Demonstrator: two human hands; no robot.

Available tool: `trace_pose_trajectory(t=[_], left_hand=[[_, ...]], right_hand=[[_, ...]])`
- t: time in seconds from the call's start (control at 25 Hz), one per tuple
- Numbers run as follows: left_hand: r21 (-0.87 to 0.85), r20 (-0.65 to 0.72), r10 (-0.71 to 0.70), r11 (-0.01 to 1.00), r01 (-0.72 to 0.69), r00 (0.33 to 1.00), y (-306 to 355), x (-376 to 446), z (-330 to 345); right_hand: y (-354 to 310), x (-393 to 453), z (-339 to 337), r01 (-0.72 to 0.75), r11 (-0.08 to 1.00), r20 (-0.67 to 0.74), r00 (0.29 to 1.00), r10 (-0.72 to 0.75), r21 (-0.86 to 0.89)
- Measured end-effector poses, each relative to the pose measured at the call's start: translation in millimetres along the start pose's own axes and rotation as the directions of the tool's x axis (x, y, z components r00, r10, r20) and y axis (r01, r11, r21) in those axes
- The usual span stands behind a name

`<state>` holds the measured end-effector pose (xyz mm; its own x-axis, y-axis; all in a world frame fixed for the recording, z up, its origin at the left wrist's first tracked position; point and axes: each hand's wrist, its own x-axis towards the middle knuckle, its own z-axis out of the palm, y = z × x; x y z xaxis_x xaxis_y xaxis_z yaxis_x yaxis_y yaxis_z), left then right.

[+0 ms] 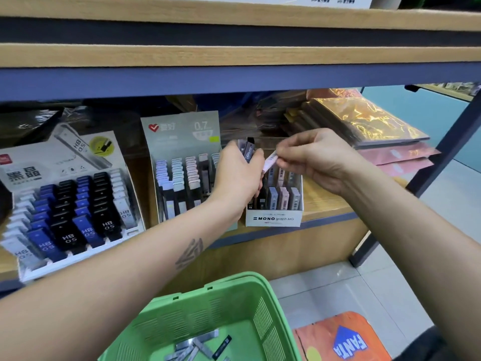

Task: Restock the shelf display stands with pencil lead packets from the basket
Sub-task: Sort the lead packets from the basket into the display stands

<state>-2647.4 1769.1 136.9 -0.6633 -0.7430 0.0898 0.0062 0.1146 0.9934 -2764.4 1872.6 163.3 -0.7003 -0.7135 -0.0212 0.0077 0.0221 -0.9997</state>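
Over the white MONO display stand on the shelf, the left hand grips a few dark lead packets, fingers curled round them. The right hand pinches a pale pink packet between thumb and fingertips, just above the stand's rows. Below, the green basket holds more grey packets.

Three display stands (one basket)

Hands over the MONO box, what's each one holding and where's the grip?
Left hand grips a bunch of dark lead packets around their lower part. Right hand pinches one pale pink packet by its upper end.
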Motion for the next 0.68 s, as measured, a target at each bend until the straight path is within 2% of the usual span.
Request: trace_pose_trajectory(t=[0.12,0.16,0.2,0.24,0.28,0.36,0.52,0.68], left_hand=[[-0.004,0.028,-0.041,0.999,0.041,0.999,-3.6,-0.4,2.7],[-0.050,0.040,-0.100,0.994,0.102,0.994,-4.3,0.5,3.0],[-0.115,0.063,-0.177,0.976,0.184,0.982,-4.3,1.8,2.2],[-0.187,0.103,-0.259,0.943,0.274,0.960,-3.2,3.1,0.6],[-0.247,0.156,-0.330,0.900,0.360,0.931,-2.5,4.6,-1.9],[-0.322,0.261,-0.421,0.810,0.490,0.869,-2.7,6.6,-7.3],[-0.410,0.397,-0.461,0.684,0.603,0.794,-3.1,5.9,-15.5],[-0.421,0.424,-0.439,0.679,0.601,0.792,-3.7,3.7,-20.9]], right_hand=[[-4.9,-1.0,-11.4,-0.032,0.999,-0.026,0.999,0.032,-0.011],[-8.0,-1.7,-17.3,0.006,0.999,-0.050,0.999,-0.008,-0.042],[-10.1,-1.6,-23.9,0.071,0.986,-0.088,0.993,-0.085,-0.154],[-9.8,-0.2,-29.6,0.129,0.931,-0.128,0.975,-0.182,-0.342],[-7.7,1.3,-33.0,0.152,0.831,-0.155,0.950,-0.273,-0.535],[2.2,5.6,-32.2,0.150,0.647,-0.151,0.911,-0.385,-0.748],[23.8,13.0,-20.4,0.205,0.502,-0.065,0.881,-0.469,-0.840],[38.1,19.5,-15.8,0.244,0.377,0.012,0.853,-0.522,-0.893]])
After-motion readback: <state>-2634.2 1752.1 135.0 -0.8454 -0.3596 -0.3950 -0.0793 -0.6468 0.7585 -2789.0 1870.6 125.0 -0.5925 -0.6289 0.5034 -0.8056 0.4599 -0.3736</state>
